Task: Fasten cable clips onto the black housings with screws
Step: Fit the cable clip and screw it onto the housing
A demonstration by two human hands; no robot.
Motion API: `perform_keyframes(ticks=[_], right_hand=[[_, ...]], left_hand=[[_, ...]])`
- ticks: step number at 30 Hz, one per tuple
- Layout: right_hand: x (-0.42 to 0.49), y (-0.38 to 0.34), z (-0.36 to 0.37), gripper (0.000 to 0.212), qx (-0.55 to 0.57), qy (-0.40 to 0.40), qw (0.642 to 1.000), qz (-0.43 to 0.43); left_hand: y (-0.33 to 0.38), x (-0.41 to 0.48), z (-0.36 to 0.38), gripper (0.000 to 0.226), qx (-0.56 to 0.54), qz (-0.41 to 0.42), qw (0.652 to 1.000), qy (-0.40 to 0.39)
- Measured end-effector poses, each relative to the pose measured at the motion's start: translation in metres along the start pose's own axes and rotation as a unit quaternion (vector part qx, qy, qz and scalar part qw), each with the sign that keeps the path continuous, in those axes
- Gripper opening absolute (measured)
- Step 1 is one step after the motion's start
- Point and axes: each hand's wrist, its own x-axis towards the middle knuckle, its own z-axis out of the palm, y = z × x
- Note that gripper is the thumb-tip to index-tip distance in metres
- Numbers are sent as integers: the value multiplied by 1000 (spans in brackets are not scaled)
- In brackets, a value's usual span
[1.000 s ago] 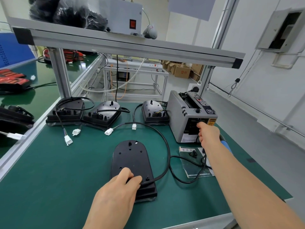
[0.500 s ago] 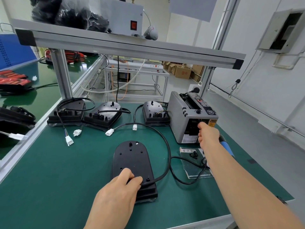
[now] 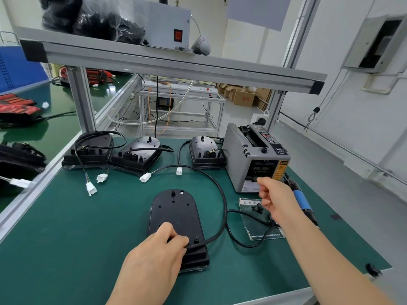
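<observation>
A black housing [image 3: 174,210] lies flat on the green mat in front of me. My left hand [image 3: 154,258] rests on its near end, with the fingertips pressing where the black cable [image 3: 222,194] leaves it. The cable loops away to a white connector [image 3: 145,177]. My right hand [image 3: 277,201] hovers just in front of the grey tape dispenser [image 3: 248,159] with thumb and forefinger pinched; I cannot see whether anything is between them. A small black cable clip [image 3: 256,208] lies on a printed card [image 3: 259,230] below that hand.
Three more black housings [image 3: 90,150] [image 3: 138,154] [image 3: 204,150] with cables stand along the back edge. A blue-handled screwdriver [image 3: 300,198] lies right of the dispenser. Another small black part [image 3: 372,269] sits at the table's right corner. An aluminium post [image 3: 81,100] and shelf [image 3: 176,67] frame the bench.
My right hand has drawn back from the tape dispenser's slot toward me, fingers pinched. My left hand has stayed on the housing.
</observation>
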Motion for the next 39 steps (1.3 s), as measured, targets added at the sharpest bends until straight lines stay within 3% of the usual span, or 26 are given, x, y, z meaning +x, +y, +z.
perform_keyframes(ticks=[5,6,9,12,19,22,28,33,36,39], right_hand=[[-46,2,26,29,-94,-242,965,-40],[-53,2,32,30,-110,-276,954,-46],[-72,1,48,20,-151,-336,928,-59],[-82,4,60,14,-184,-366,908,-81],[-95,11,79,13,-263,-384,872,-151],[-97,12,81,20,-280,-390,859,-178],[-100,11,83,13,-273,-400,854,-192],[-104,14,83,14,-269,-355,869,-215],[-101,14,81,15,-225,-300,903,-207],[-103,11,77,9,-220,-315,906,-175]], left_hand=[[-4,4,-8,5,-59,-30,997,-27],[-7,6,-8,9,-82,-55,995,-30],[-15,15,-9,17,-158,-118,979,-54],[-21,26,-15,18,-283,-213,934,-42],[-25,39,-21,12,-409,-300,859,-63],[-27,38,-20,18,-409,-307,855,-90],[-25,37,-21,26,-414,-307,850,-105],[-25,36,-22,23,-420,-304,850,-96],[-26,32,-23,18,-420,-299,852,-94],[-26,28,-24,16,-419,-295,855,-82]])
